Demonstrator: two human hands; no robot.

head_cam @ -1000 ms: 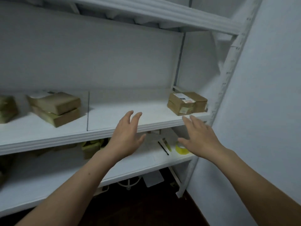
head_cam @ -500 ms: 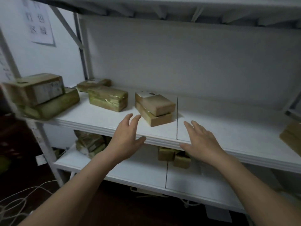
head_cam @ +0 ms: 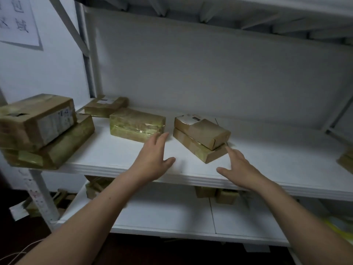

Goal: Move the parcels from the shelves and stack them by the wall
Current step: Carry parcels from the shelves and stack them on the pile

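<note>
1. Head view, the only one. Both hands are stretched out over the white middle shelf (head_cam: 114, 159), flanking a little two-parcel stack.
2. Left hand (head_cam: 152, 159): flat and relaxed, fingers straight, nothing in it. Its fingertips end right at the front corner of the tape-wrapped parcel (head_cam: 136, 125); can't tell whether they touch it.
3. Right hand (head_cam: 240, 167): also loose and holding nothing, index finger pointing at the near right corner of the bottom parcel (head_cam: 198, 150). Contact or not, can't say.
4. The top parcel (head_cam: 202, 131) lies on that bottom one, turned a bit askew, white label at its back end.
5. More on the same shelf: a flat parcel (head_cam: 106, 106) at the back left, a big box (head_cam: 36, 119) on a long parcel (head_cam: 57, 148) overhanging the left end, and one parcel (head_cam: 346, 159) cut off at the right edge.
6. The lower shelf (head_cam: 172, 213) has a few small parcels (head_cam: 227, 196) tucked in the shadow.
7. A paper sign (head_cam: 17, 20) hangs on the wall, top left.
</note>
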